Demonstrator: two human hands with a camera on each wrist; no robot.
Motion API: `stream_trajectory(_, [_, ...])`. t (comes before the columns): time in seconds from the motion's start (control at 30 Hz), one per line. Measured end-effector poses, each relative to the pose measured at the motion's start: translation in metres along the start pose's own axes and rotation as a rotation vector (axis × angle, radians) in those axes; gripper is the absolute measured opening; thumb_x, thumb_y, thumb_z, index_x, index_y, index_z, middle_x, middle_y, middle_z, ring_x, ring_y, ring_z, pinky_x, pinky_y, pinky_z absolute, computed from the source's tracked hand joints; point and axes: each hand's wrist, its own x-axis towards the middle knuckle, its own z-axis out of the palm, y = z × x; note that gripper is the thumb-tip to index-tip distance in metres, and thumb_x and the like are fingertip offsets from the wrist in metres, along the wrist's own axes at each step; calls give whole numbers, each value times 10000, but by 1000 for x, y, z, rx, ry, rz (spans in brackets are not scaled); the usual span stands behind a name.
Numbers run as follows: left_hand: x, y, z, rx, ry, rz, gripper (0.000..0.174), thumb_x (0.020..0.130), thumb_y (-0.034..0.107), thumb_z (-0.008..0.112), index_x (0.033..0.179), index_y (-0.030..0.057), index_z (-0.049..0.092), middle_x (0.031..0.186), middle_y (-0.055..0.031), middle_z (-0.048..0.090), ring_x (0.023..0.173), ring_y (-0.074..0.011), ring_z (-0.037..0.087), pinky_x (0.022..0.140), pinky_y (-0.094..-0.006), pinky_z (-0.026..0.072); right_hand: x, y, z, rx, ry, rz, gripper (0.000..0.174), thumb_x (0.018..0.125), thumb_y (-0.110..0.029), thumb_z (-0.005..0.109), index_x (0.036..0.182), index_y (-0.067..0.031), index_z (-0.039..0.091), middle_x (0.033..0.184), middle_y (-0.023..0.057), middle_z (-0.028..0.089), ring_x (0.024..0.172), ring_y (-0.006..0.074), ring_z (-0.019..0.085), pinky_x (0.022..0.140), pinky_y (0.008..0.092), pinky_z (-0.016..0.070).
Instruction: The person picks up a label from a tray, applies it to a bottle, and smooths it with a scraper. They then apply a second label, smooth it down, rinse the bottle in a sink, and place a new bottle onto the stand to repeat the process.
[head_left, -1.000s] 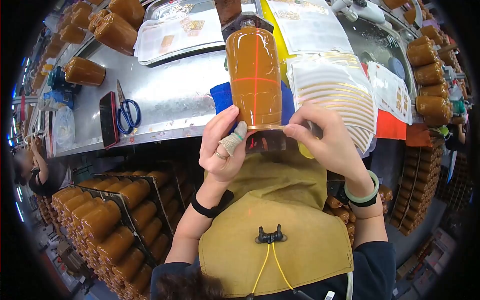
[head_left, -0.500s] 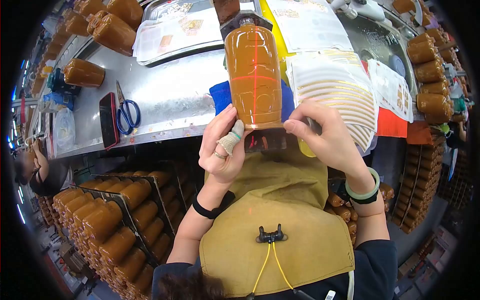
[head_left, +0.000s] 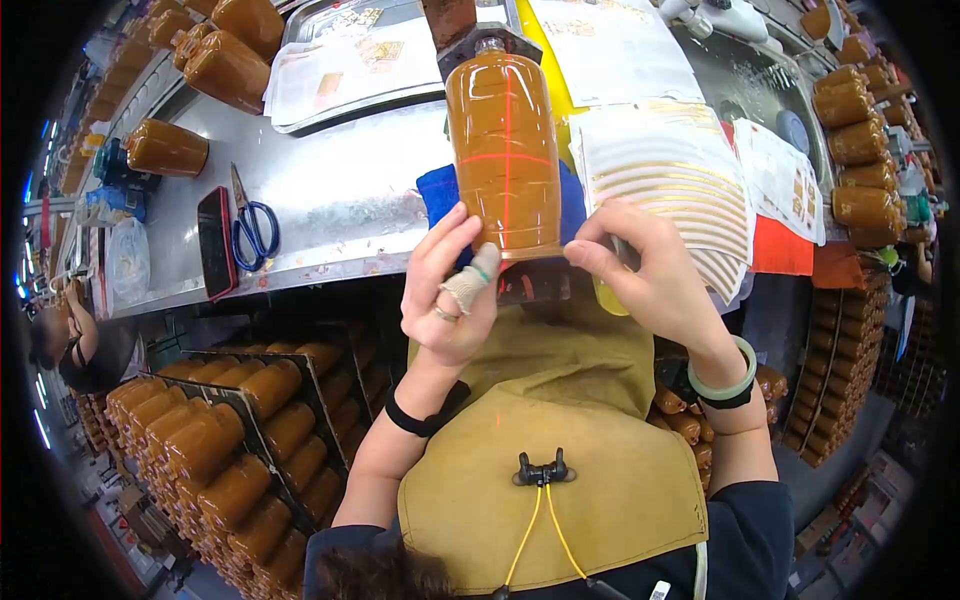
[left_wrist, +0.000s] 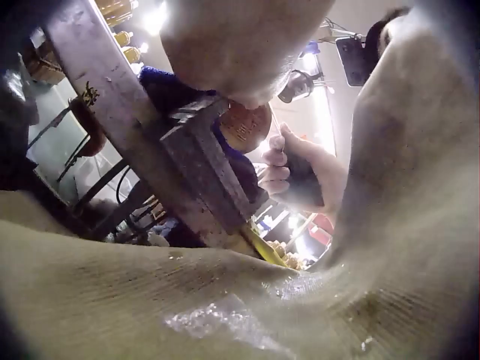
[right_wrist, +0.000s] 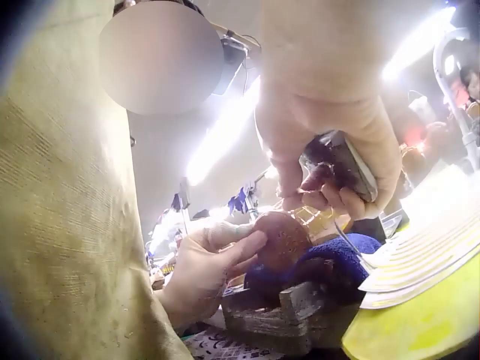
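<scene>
A glossy brown bottle (head_left: 505, 150) lies with its neck away from me and its base toward me, over a blue cloth (head_left: 437, 190). My left hand (head_left: 445, 300) holds it at the base, fingertips along the left side; one digit wears a knitted finger cover (head_left: 467, 285). Between thumb and forefinger, my right hand (head_left: 650, 275) pinches the end of a thin strip (head_left: 545, 254) at the right of the base rim. In the right wrist view, a dark object (right_wrist: 341, 165) sits in the right palm, and the bottle's round base (right_wrist: 283, 241) faces the camera.
Sheets with gold curved strips (head_left: 665, 185) lie right of the bottle. On the metal table (head_left: 330, 200) are blue-handled scissors (head_left: 255, 235) and a phone (head_left: 215, 240). A dark metal holder (head_left: 490, 45) stands at the bottle's neck. Racked brown bottles (head_left: 190, 430) fill the lower left.
Markings on the bottle's surface have shifted, so it has turned. Less of the strip shows between base and right fingertips. The left fingers have moved slightly; the right hand stays almost in place.
</scene>
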Motion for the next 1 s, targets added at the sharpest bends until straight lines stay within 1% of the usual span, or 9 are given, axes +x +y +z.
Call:
stream_trajectory(0.1, [-4,0,3,-54,71,-116,322,794,-117,817,1072,-14,692,1233,-203,695,1041,-390,726,863,-417,643,0,-2,3,15,14,-44,191,922,-169,733,895,19,705,813,156,652,787,318,629,748,406,488])
stream_trajectory(0.2, [-3,-1,-1,100,67,89,318,796,-105,819,1085,-34,708,1266,-187,685,1078,-380,710,895,-411,626,1,0,0,0,6,-42,189,922,-168,732,893,17,705,813,160,653,797,322,634,757,411,488])
stream_trajectory(0.4, [11,17,1,195,-61,94,256,810,-71,822,1039,-21,718,1280,-175,677,1139,-361,682,924,-403,602,2,8,3,-6,17,-22,188,920,-172,735,888,12,706,832,158,659,802,323,637,759,412,488])
stream_trajectory(0.5, [10,-1,2,91,-4,151,396,801,-94,820,1172,-60,684,1246,-181,690,1145,-378,698,895,-388,630,3,3,2,-6,18,-22,192,919,-179,739,888,8,706,837,152,662,796,321,633,760,406,488])
stream_trajectory(0.53, [-3,1,3,-143,47,-151,442,808,-111,807,1223,-89,659,1227,-182,697,1160,-384,693,917,-400,622,1,1,3,-6,14,-17,195,918,-183,740,891,7,706,838,148,665,794,320,631,762,404,489])
stream_trajectory(0.63, [-9,-2,0,-47,30,-103,410,817,-107,804,1203,-110,665,1260,-179,681,1153,-381,688,923,-416,613,3,0,4,22,-3,-4,204,922,-193,740,898,6,705,832,145,665,790,320,629,766,407,490])
stream_trajectory(0.7, [-6,4,0,126,48,29,367,830,-120,785,1177,-25,711,1270,-203,666,1171,-376,668,978,-429,576,3,2,3,3,-2,-14,204,925,-194,738,902,6,706,834,147,667,795,320,634,770,405,493])
stream_trajectory(0.8, [10,17,-1,248,-6,147,341,827,-107,795,1145,-25,703,1248,-198,671,1173,-373,658,960,-429,573,2,4,2,-2,5,16,202,932,-194,734,908,5,707,843,154,674,802,321,645,773,395,504])
stream_trajectory(1.0, [5,1,4,40,16,137,342,814,-95,814,1106,28,686,1231,-192,684,1098,-388,708,864,-396,641,0,-2,4,21,9,11,203,931,-190,733,917,11,707,841,163,679,793,322,657,758,399,512])
